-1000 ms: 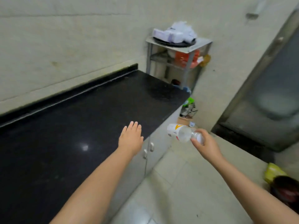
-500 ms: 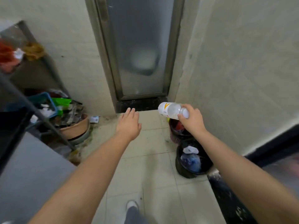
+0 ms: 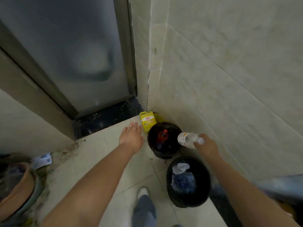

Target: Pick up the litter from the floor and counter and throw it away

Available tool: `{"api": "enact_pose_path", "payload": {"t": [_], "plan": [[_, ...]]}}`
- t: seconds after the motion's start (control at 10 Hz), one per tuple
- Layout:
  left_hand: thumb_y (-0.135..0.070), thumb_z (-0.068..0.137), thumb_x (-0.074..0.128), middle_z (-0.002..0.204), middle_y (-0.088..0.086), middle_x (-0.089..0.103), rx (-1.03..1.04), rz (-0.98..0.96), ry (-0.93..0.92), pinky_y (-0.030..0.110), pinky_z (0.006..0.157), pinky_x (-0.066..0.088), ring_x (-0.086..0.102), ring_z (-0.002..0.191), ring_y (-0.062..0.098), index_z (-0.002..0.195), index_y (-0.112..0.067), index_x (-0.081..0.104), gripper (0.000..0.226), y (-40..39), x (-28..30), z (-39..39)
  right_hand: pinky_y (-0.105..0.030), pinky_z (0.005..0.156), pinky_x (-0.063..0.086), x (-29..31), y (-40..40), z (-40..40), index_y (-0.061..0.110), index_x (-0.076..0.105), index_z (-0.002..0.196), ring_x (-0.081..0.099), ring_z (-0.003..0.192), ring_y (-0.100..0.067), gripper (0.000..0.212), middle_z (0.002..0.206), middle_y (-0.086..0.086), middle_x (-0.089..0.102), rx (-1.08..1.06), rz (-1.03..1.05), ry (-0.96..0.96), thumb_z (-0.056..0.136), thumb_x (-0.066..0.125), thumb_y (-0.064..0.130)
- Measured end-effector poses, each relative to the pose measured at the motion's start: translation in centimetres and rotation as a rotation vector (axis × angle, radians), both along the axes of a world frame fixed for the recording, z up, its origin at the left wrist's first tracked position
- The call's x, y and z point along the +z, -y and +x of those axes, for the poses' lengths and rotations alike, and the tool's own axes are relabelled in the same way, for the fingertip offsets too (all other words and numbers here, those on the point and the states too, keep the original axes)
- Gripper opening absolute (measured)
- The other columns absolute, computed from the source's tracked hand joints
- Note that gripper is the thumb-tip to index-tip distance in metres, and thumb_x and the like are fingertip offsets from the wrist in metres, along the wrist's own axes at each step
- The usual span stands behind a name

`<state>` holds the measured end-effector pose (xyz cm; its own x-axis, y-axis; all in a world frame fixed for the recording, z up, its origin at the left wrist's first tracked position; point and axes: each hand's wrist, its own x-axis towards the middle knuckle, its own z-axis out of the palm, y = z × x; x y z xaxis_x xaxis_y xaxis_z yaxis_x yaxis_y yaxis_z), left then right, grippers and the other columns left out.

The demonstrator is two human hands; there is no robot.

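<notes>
My right hand (image 3: 207,147) grips a clear plastic bottle (image 3: 186,139) with a white and orange label, held sideways over the right rim of the far black bin (image 3: 151,145). That bin holds red and dark rubbish. A second black bin (image 3: 205,192) stands nearer to me, with white paper and blue plastic inside. My left hand (image 3: 132,136) hovers flat with fingers apart, just left of the far bin, holding nothing.
A yellow jug (image 3: 147,121) stands in the corner behind the far bin, beside the frosted glass door (image 3: 78,59). The tiled wall (image 3: 229,79) runs close on the right. A clay pot (image 3: 14,185) and a scrap of paper (image 3: 41,162) lie at the left. My foot (image 3: 142,193) is on the floor tiles.
I have turned from the counter toward the corner and stepped closer. The bottle in my right hand has moved over the far bin. My left hand stays empty.
</notes>
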<state>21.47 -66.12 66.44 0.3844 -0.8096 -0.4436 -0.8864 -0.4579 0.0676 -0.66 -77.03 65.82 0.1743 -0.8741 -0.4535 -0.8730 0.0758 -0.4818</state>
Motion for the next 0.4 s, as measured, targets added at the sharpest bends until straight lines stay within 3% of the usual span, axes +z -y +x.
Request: {"api": "enact_pose_path", "payload": {"t": [0.2, 0.4], "plan": [[-0.028, 0.102, 0.024, 0.162, 0.005, -0.001, -0.082, 0.119, -0.056, 0.034, 0.123, 0.005, -0.003, 0.150, 0.020, 0.152, -0.012, 0.005, 0.055, 6.3, -4.7, 3.2, -0.032, 0.106, 0.034, -6.5, 4.6, 3.6, 0.005, 0.037, 0.139, 0.046, 0.131, -0.030, 0.047, 0.144, -0.015, 0.046, -0.011, 0.181, -0.121, 0.095, 0.049, 0.019], [-0.029, 0.103, 0.022, 0.162, 0.002, 0.003, -0.051, 0.133, -0.091, 0.034, 0.123, 0.005, -0.001, 0.150, 0.018, 0.152, -0.017, 0.007, 0.053, 9.1, -7.5, 5.2, -0.037, 0.106, 0.036, -11.0, 7.3, 8.5, 0.012, 0.013, 0.149, 0.045, 0.129, -0.033, 0.060, 0.144, -0.018, 0.043, 0.193, 0.414, -0.150, 0.098, 0.044, 0.020]]}}
